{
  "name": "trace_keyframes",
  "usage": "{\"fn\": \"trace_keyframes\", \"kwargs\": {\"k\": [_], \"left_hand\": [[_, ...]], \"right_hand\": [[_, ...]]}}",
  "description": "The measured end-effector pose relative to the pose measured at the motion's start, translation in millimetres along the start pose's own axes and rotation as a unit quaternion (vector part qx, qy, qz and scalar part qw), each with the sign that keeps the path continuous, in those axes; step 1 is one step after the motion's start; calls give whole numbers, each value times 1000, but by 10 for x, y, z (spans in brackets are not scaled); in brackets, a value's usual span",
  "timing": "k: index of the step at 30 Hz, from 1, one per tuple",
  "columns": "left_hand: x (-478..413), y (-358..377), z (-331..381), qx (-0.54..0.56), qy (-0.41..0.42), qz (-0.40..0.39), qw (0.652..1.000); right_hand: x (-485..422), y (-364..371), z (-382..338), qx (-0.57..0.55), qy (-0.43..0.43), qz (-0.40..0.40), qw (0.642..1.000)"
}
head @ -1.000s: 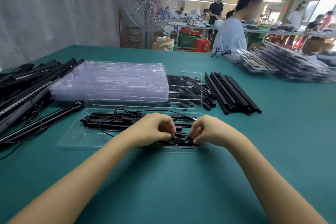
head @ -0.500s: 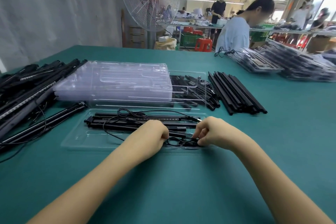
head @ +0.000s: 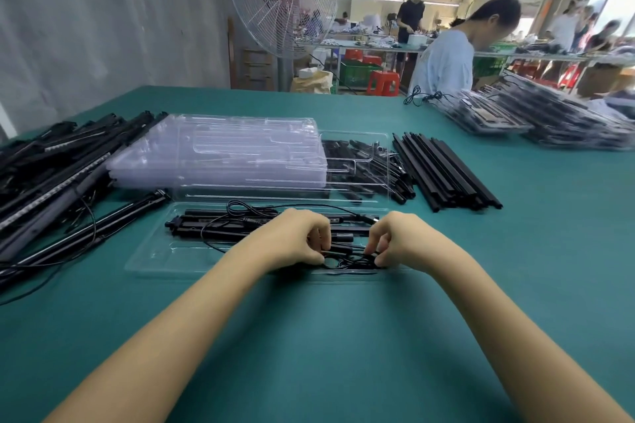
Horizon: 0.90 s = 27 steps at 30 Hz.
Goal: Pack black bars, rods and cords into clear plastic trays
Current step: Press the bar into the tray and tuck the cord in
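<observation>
Left hand (head: pixel 295 239), a pressed-down fist 0.5 s ago, now pinches the coiled cord (head: pixel 347 261) together with the right hand (head: pixel 402 240) at the tray (head: pixel 154 257) near edge (bars (head: pixel 213 227) already inside), so the cord looks nearly tucked.

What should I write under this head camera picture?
Left hand and right hand pinch a black cord in a clear tray on a green table.

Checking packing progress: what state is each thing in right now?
Left hand: pinching the cord.
Right hand: pinching the cord.
Cord: looped, partly in the front tray.
Front tray: open, holding black bars.
Tray stack: nested, empty.
Rods: loose on the table.
</observation>
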<state>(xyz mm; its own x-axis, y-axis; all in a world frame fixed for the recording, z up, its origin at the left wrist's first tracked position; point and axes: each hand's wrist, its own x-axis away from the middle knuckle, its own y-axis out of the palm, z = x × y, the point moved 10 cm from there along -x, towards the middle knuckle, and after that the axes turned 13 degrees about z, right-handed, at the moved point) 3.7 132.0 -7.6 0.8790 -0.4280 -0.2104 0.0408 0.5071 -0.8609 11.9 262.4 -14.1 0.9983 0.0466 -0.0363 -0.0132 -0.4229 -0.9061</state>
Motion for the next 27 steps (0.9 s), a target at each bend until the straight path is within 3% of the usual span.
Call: {"fn": "trace_keyframes", "kwargs": {"k": [11, 17, 20, 24, 27], "left_hand": [[-91, 38, 33, -73, -1, 0, 997], [81, -39, 82, -162, 88, 71, 980], [214, -141, -19, -58, 95, 52, 992], [380, -826, -413, 73, 25, 229, 970], [414, -982, -643, 52, -14, 254, 966]], "right_hand": [[-25, 30, 39, -14, -25, -8, 1000], [-2, 28, -134, 12, -112, 10, 994], [31, 75, -220, 43, -140, 9, 989], [82, 125, -279, 67, -154, -3, 986], [97, 123, -292, 74, -149, -14, 986]]}}
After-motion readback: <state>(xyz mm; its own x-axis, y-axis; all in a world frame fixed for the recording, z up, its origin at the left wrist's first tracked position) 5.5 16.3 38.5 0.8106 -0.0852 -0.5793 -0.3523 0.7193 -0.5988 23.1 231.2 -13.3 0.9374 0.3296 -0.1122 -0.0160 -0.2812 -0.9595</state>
